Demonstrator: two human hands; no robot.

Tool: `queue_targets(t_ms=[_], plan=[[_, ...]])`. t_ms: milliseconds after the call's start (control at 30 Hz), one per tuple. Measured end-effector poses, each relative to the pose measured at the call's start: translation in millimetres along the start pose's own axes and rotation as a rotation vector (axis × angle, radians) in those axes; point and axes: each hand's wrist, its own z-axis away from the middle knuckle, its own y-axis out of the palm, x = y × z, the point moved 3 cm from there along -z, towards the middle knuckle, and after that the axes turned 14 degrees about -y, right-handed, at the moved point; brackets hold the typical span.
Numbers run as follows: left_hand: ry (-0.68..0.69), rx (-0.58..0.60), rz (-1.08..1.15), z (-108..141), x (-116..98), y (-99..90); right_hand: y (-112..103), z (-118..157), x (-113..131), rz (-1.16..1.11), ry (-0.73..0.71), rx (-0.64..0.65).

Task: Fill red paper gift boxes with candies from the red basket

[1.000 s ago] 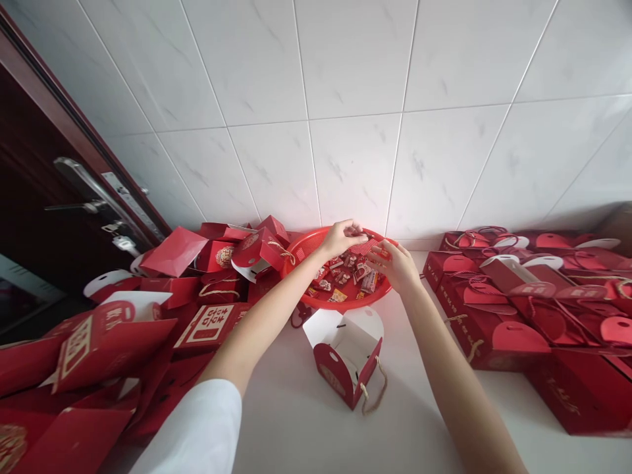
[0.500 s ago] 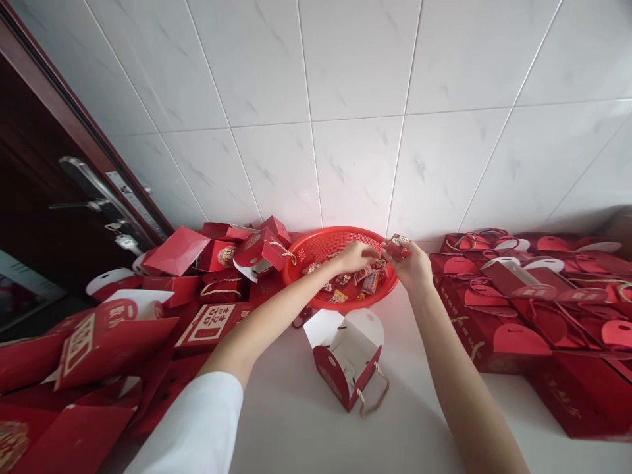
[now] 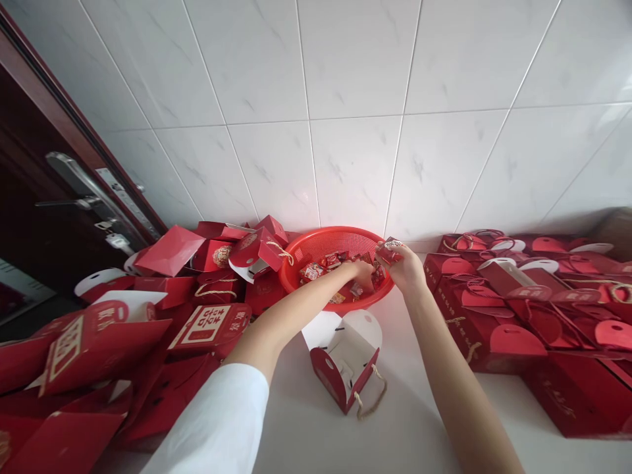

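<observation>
Tiled wall (image 3: 355,66): stood at 12 o'clock, behind everything.
Heap of red boxes (image 3: 172,250): lay at 9 o'clock from the open box, jumbled and tilted.
Stacked red boxes (image 3: 518,339): sat at 3 o'clock, handles up.
Door (image 3: 29,164): stood at 10 o'clock, keys in its lock.
Red basket (image 3: 345,241): sat at 12 o'clock from the open box, near the wall.
Open box (image 3: 363,380): lay tilted on the white surface, flaps spread, rope handle at 4 o'clock.
Left forearm (image 3: 291,306): crossed the basket's rim at 7 o'clock, hiding part of it.
Right hand (image 3: 411,268): was curled nearly closed at the basket's 3 o'clock, pinching red packets (image 3: 392,247).
Left hand (image 3: 362,271): reached in among the sweets; its opening and grip could not be told.
Wrapped sweets (image 3: 312,271): lay loose inside the basket.
</observation>
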Motion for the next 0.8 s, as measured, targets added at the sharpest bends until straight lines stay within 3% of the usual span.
queue_targets(t_ms=[233, 400, 667, 733, 800], plan=[[0.073, 0.021, 0.114, 0.0, 5.2, 2.5, 3.1, 1.1, -1.3, -0.021, 0.058, -0.057], [0.024, -0.01, 0.237, 9.5, 13.8, -14.5, 3.4, 2.0, -0.7, -0.033, 0.047, -0.032], [0.129, -0.364, 0.858, 31.1, 49.7, -53.5, 4.6, 1.1, -8.7, -0.041, 0.042, -0.024], [0.208, -0.36, 0.93, 37.0, 52.1, -58.1, 8.7, 3.0, -11.0, -0.076, 0.068, 0.015], [0.285, -0.278, 0.911, 40.7, 49.9, -59.5, 13.7, 6.2, -12.6, -0.111, 0.094, 0.068]])
